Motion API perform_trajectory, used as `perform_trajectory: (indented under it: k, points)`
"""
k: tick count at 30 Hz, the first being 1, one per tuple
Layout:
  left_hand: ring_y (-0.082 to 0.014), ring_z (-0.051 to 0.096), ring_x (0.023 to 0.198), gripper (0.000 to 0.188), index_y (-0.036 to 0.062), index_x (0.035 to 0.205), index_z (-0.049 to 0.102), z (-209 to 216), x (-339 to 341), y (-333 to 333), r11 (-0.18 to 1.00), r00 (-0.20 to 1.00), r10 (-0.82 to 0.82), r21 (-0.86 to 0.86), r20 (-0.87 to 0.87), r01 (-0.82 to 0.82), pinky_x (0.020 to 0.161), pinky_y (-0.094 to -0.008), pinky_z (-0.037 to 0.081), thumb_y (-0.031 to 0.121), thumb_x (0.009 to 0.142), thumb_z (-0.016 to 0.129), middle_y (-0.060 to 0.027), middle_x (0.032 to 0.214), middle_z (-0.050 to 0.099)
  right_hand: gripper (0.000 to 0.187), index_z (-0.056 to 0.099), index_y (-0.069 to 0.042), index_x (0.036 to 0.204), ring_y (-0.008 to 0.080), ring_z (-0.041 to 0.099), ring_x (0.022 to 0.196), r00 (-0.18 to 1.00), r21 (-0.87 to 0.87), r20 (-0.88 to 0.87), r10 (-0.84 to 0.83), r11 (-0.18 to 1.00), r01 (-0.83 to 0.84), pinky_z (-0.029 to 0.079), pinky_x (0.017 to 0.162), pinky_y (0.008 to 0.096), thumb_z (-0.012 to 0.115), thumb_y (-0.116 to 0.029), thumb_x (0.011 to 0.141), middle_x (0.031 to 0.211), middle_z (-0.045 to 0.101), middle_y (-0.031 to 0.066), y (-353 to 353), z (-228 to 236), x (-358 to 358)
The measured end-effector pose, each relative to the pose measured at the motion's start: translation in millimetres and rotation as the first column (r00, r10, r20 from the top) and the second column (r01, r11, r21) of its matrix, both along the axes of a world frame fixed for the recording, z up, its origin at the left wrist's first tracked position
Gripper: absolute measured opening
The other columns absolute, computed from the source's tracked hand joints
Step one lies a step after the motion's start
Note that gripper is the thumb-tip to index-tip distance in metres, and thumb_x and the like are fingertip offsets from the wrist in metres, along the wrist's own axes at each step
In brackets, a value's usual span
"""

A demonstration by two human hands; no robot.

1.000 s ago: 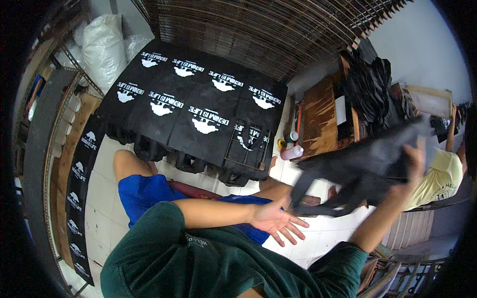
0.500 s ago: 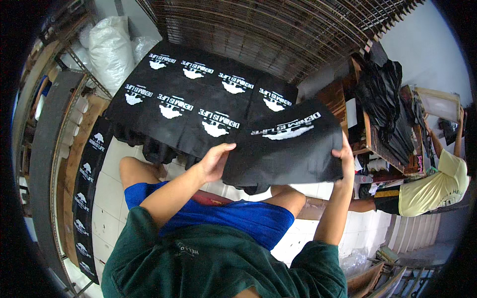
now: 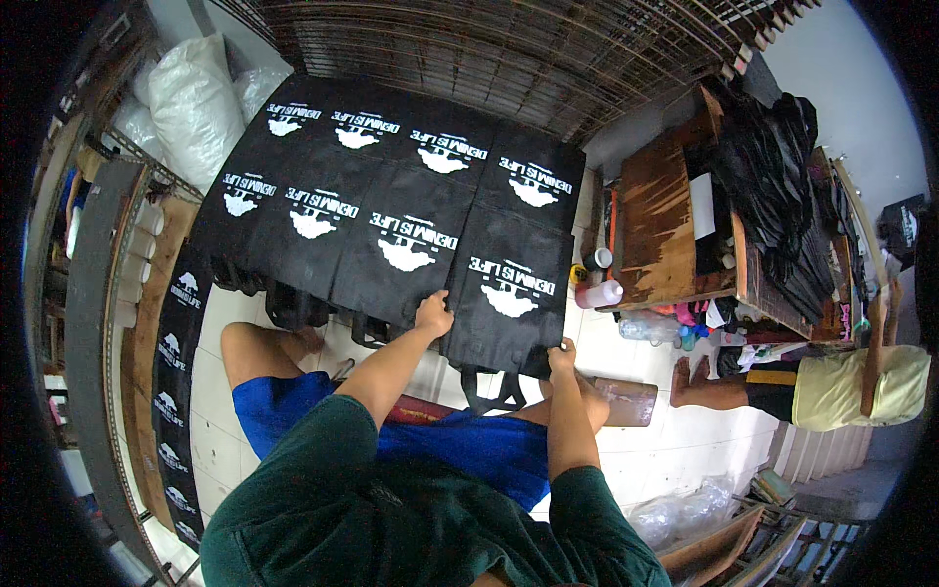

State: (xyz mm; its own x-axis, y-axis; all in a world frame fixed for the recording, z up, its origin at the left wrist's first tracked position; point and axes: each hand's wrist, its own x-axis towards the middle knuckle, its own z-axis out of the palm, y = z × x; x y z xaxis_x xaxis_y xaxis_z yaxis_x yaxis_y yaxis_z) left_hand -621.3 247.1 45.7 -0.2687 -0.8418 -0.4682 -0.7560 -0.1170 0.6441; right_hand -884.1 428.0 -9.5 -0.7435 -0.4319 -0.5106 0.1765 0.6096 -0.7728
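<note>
Head view — left hand (image 3: pixel 433 315) and right hand (image 3: pixel 560 356), fingers gripping black printed bag (image 3: pixel 509 293) — laid beside matching bags (image 3: pixel 362 210).

I see black bags (image 3: pixel 509 293) printed with white emblems, my dark green shirt (image 3: pixel 391 509), blue shorts (image 3: pixel 469 450), white floor tiles (image 3: pixel 675 450) and a brown wooden crate (image 3: pixel 665 225).
</note>
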Motion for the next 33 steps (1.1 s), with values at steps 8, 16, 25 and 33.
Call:
perform_trajectory:
  k: [8, 16, 25, 33]
  points:
    - [-0.0302, 0.060, 0.092, 0.047, 0.0107, 0.119, 0.052, -1, -10, -1, 0.994, 0.995, 0.087, -0.055, -0.059, -0.090, 0.084, -0.0381, 0.047, 0.010, 0.074, 0.065, -0.0125, 0.097, 0.064, 0.038, 0.048, -0.005, 0.112, 0.0148, 0.051, 0.071, 0.984, -0.063, -0.140, 0.107, 0.991, -0.117, 0.040, 0.065, 0.0278, 0.048, 0.007, 0.076, 0.082, 0.057, 0.0077, 5, -4, -6]
    - [-0.0262, 0.064, 0.077, 0.045, 0.0092, 0.116, 0.054, -21, -10, -9, 0.984, 0.988, 0.104, -0.131, -0.116, -0.119, 0.073, -0.0358, 0.051, 0.008, 0.073, 0.066, -0.0130, 0.087, 0.066, 0.040, 0.052, -0.006, 0.115, 0.0136, 0.051, 0.068, 0.986, -0.107, -0.144, 0.088, 0.989, -0.104, 0.040, 0.064, 0.0282, 0.051, 0.006, 0.078, 0.077, 0.056, 0.0065, -10, 19, -2]
    - [-0.0287, 0.063, 0.086, 0.044, 0.0100, 0.116, 0.054, -15, -11, -15, 0.988, 0.989, 0.133, -0.072, -0.071, -0.138, 0.080, -0.0375, 0.049, 0.008, 0.073, 0.065, -0.0127, 0.093, 0.065, 0.040, 0.052, -0.006, 0.118, 0.0148, 0.053, 0.072, 0.996, -0.134, -0.076, 0.042, 0.990, -0.052, 0.041, 0.069, 0.0274, 0.053, 0.004, 0.079, 0.080, 0.057, 0.0066, -17, 26, 5]
    - [-0.0273, 0.060, 0.089, 0.054, 0.0115, 0.123, 0.047, -10, -7, -14, 0.980, 0.990, 0.124, -0.147, -0.065, -0.132, 0.081, -0.0372, 0.048, 0.010, 0.073, 0.066, -0.0109, 0.099, 0.061, 0.045, 0.047, -0.006, 0.124, 0.0163, 0.053, 0.080, 0.982, 0.049, -0.177, 0.062, 0.997, -0.054, 0.043, 0.072, 0.0284, 0.056, -0.003, 0.081, 0.092, 0.057, 0.0093, -14, 13, 5]
